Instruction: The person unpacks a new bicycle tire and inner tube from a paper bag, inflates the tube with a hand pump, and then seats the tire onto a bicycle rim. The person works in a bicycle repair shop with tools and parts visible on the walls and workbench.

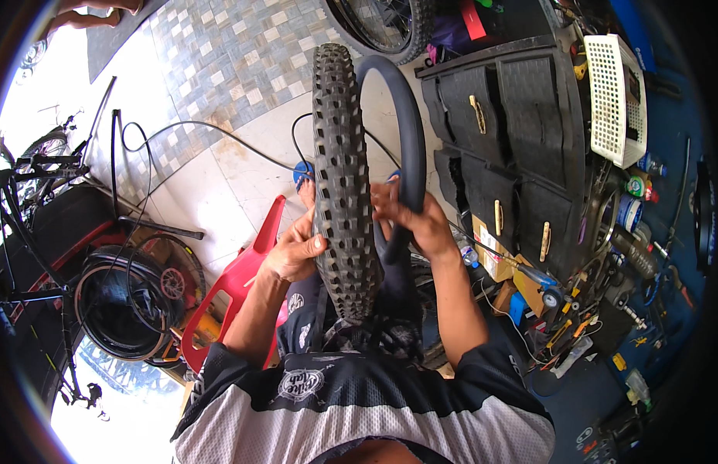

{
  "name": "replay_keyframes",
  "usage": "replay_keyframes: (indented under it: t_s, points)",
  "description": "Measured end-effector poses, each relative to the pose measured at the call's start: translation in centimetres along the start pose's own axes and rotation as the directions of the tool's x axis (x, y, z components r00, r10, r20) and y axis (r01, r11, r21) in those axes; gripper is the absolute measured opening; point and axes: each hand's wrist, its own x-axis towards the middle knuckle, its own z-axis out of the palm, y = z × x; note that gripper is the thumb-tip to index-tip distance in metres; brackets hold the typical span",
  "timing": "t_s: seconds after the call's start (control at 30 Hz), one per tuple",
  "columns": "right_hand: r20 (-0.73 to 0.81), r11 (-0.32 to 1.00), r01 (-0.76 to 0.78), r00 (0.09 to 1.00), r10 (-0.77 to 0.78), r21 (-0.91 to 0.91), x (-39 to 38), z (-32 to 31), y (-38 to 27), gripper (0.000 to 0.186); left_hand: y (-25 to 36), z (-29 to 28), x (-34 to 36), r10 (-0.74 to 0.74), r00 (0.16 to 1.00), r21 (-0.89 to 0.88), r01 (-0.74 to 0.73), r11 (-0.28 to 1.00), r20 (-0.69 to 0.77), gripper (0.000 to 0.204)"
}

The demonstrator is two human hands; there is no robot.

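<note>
Fingers of left hand [295, 251] clasp knobby tyre [342, 178]; right hand [411, 220] pinches inner tube [409, 131].

Tan cardboard box [494, 251] w/ white label, right of tire.

Both hands — left hand [295, 251], right hand [415, 220] — grip knobby tyre [340, 178] and inner tube [409, 147].

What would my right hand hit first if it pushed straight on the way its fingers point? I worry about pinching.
Likely the knobby tyre: the right hand grips the black inner tube, fingers pointing left toward the tread.
</note>
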Motion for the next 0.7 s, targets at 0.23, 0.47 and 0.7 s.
replay_keyframes:
  t_s: [0.23, 0.47, 0.7]
  points:
    - [0.01, 0.969, 0.017, 1.0, -0.02, 0.248, 7.5, 2.3, -2.4, 0.022, -1.4, -0.8, -0.9, -0.094, 0.991, 0.042, 0.091, 0.995, 0.091, 0.082]
    - [-0.064, 0.975, 0.077, 0.996, -0.065, 0.206, 6.2, 3.4, -2.8, 0.023, -2.7, -2.6, -1.4, -0.171, 0.982, 0.101, 0.162, 0.982, 0.085, 0.079]
    - [-0.022, 0.997, 0.063, 0.998, -0.062, 0.052, 2.8, 3.3, -1.2, 0.028, -3.2, -4.9, 0.8, -0.147, 0.988, 0.097, 0.15, 0.984, -0.038, 0.098]
